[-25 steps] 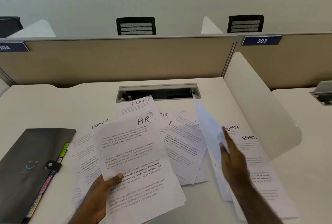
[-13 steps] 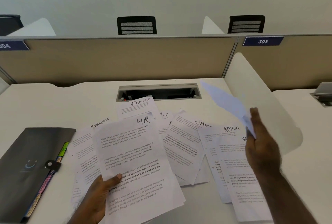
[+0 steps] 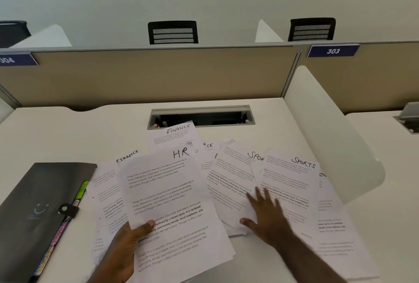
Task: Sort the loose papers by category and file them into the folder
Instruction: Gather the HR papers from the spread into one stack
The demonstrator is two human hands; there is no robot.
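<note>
Closed dark grey snap-strap folder [image 3: 43,210] on the white desk [image 3: 56,133], coloured tabs showing at its edge. Left hand [image 3: 122,253] pinches the white printed "HR" sheet [image 3: 167,194]; right hand [image 3: 267,214], fingers spread, rests flat on loose "SPORTS" papers [image 3: 292,183].

Sheets [image 3: 167,192]: HR, FINANCE, SPORTS; sign [image 3: 332,50]: 303.

Bare forearms, no sleeves visible
</note>
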